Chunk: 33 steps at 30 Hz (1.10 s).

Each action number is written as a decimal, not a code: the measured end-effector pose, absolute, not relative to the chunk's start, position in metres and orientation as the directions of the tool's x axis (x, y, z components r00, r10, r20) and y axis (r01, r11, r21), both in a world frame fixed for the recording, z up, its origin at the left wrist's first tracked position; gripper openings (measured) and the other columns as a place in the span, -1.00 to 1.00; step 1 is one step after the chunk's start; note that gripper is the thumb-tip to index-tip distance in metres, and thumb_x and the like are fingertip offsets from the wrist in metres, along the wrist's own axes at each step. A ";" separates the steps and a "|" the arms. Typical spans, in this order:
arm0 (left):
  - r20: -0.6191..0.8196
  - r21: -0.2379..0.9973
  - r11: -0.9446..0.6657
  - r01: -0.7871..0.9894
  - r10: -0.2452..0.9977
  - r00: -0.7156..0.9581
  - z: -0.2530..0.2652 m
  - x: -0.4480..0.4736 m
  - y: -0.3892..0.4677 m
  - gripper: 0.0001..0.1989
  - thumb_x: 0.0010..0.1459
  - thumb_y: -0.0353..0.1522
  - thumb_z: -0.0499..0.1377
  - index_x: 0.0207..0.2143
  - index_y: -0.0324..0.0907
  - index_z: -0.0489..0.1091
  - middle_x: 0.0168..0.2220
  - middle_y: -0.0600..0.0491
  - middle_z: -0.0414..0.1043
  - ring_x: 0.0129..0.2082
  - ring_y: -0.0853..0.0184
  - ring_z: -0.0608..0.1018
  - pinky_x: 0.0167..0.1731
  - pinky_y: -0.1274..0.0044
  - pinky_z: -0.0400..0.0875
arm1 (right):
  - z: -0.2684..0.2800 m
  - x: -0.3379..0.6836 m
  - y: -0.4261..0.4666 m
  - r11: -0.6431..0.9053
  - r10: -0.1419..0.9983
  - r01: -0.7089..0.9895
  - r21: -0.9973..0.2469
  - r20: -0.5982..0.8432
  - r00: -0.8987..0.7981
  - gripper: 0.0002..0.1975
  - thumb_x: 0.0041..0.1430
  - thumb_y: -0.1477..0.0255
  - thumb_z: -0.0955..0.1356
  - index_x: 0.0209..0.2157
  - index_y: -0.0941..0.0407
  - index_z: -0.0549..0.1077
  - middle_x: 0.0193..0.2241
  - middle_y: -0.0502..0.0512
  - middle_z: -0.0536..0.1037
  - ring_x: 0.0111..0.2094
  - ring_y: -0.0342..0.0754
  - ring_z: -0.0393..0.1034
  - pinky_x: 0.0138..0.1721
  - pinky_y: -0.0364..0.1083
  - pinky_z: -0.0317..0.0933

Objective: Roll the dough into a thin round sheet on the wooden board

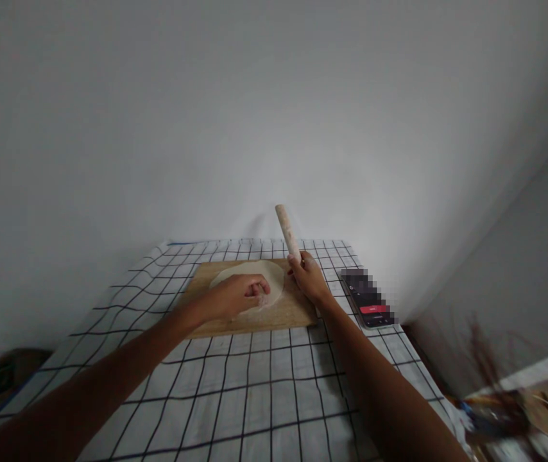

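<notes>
A thin round sheet of rolled dough (274,273) lies on a wooden board (298,314). Over the dough is my left hand (242,294), its fingers loosely curled and the thumb apart from them. White flour (263,300) shows at the fingertips and on the dough below. At the board's right side, my right hand (307,274) is wrapped round the lower end of a rolling pin (287,231). The pin is raised and tilted, its free end pointing up and slightly left, with whitish patches on its surface.
A checked cloth (255,398) covers the table. To the right of the board lies a phone (368,301) with its screen lit. A white wall (235,128) rises behind the table. Blurred dark stalks (480,359) stand at the lower right, beyond the table edge.
</notes>
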<state>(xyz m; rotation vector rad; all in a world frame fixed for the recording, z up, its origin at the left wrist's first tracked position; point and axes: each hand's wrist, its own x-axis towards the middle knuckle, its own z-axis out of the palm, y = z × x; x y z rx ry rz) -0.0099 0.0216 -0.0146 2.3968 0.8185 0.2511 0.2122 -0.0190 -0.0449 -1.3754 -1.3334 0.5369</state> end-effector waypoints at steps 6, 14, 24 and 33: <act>-0.031 0.548 -0.668 0.503 0.585 0.810 -0.016 -0.008 0.027 -0.74 0.14 -0.28 0.12 -0.12 -0.13 0.43 -0.42 0.11 0.40 -0.45 0.35 0.40 -0.47 0.53 0.18 | -0.047 0.212 -0.018 0.229 0.896 0.411 -0.883 0.356 0.266 -0.61 0.36 0.10 0.22 -0.16 0.15 0.39 -0.44 0.04 0.54 -0.40 -0.07 0.46 -0.39 -0.15 0.23; -0.002 0.558 -0.672 0.488 0.586 0.810 -0.014 -0.013 0.022 -0.69 0.14 -0.28 0.10 -0.07 -0.10 0.43 -0.41 0.12 0.37 -0.45 0.35 0.39 -0.46 0.54 0.19 | -0.046 0.212 -0.019 0.224 0.899 0.410 -0.884 0.350 0.263 -0.61 0.36 0.10 0.21 -0.15 0.15 0.39 -0.43 0.05 0.54 -0.40 -0.07 0.46 -0.38 -0.14 0.24; 0.095 0.619 -0.660 0.425 0.600 0.794 -0.016 -0.024 0.025 -0.67 0.22 -0.24 0.09 -0.01 -0.14 0.44 -0.36 0.08 0.42 -0.36 0.35 0.45 -0.35 0.54 0.31 | -0.049 0.215 -0.016 0.225 0.894 0.430 -0.874 0.360 0.265 -0.59 0.34 0.07 0.20 -0.19 0.14 0.39 -0.44 0.02 0.51 -0.40 -0.08 0.41 -0.39 -0.16 0.21; 0.292 0.654 -0.625 0.427 0.729 0.619 0.029 -0.091 0.021 -0.66 0.29 -0.16 0.06 -0.05 -0.13 0.46 -0.20 0.05 0.55 -0.28 0.31 0.53 -0.27 0.51 0.37 | -0.028 0.238 -0.033 0.206 0.896 0.780 -0.591 0.434 0.092 -0.55 0.28 0.04 0.26 -0.12 0.13 0.49 -0.57 -0.07 0.36 -0.54 -0.09 0.23 -0.49 -0.14 0.01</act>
